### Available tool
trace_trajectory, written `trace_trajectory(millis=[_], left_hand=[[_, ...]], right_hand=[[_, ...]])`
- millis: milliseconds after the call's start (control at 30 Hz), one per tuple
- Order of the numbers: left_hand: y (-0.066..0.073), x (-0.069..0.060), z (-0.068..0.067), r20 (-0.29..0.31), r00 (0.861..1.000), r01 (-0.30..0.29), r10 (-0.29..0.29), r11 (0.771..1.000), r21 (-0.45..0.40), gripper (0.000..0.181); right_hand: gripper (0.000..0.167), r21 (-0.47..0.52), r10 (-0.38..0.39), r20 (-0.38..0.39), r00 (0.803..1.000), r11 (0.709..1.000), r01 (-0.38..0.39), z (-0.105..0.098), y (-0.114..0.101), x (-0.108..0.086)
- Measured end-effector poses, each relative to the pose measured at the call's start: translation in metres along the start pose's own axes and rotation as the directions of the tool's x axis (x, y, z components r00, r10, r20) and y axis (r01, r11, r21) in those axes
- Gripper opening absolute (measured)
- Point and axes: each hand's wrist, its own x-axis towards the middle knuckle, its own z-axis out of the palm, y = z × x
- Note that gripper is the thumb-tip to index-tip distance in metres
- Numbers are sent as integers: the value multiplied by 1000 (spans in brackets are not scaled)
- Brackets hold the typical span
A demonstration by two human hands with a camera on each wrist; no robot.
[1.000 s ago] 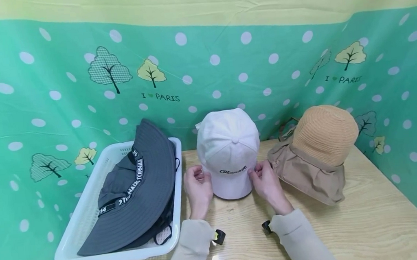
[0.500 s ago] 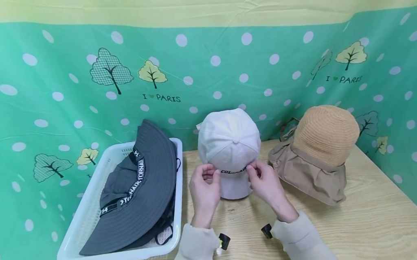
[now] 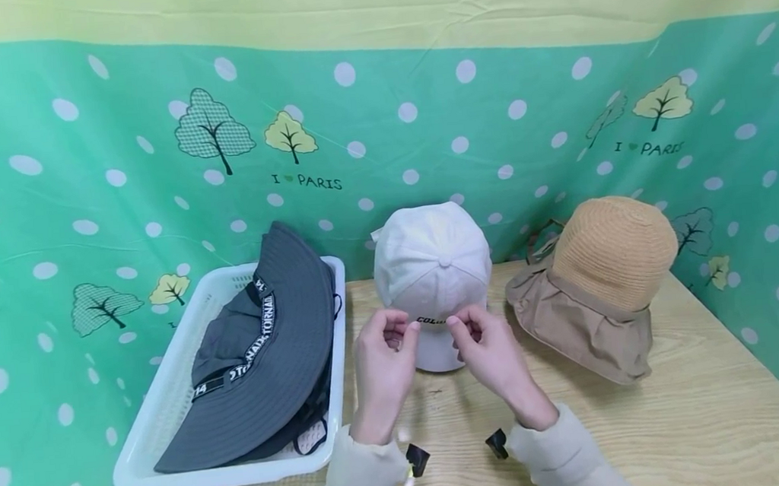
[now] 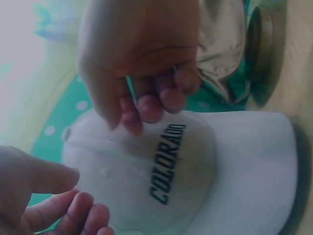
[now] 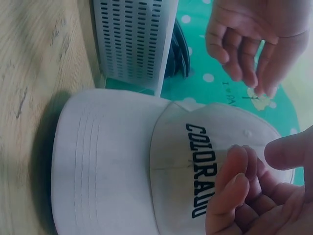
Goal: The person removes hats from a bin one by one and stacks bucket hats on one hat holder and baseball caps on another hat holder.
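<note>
A white baseball cap (image 3: 431, 251) with COLORADO printed in black sits on the table, its brim toward me. My left hand (image 3: 384, 373) is raised in front of the cap's left side, its fingers loosely bent with a gap between thumb and fingers. Mirroring it on the right is my right hand (image 3: 496, 357), also loosely bent. In both wrist views the fingertips stand off the cap (image 4: 249, 161) and nothing is held. From the head view, the hands cover part of the lettering and the brim's sides.
On the left stands a white plastic basket (image 3: 128, 462) holding a dark grey wide-brimmed hat (image 3: 294, 342) over other dark items. A straw hat (image 3: 613, 252) with a brown fabric brim sits right of the cap. Behind hangs a green dotted curtain (image 3: 377, 91).
Both hands have left the sides of the cap's brim, come closer together and drawn back from the cap. The cap has stayed where it was; the head view has shifted slightly.
</note>
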Motion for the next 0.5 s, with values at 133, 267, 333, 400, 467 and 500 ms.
trace_trajectory(millis=[133,267,333,400,467,500], left_hand=[[9,-3,-7,40,999,2,-2,1000,16,10],[18,-8,-15,70,998,-7,5,1000,27,9],[21,-10,-20,69,997,-24,22,999,32,9],[23,-11,-24,62,997,-48,45,998,36,10],[24,-12,-29,52,996,-72,70,996,55,11],[24,-13,-31,47,996,-84,81,994,70,12]], right_hand=[[17,46,-29,24,999,999,28,4,-1,-1],[18,71,-55,46,997,996,52,8,-1,-4],[17,73,-62,61,996,996,57,10,-1,-5],[14,80,-65,83,994,995,59,13,-2,-6],[12,81,-61,105,993,995,52,16,-2,-8],[11,87,-57,116,992,995,47,18,-3,-9]])
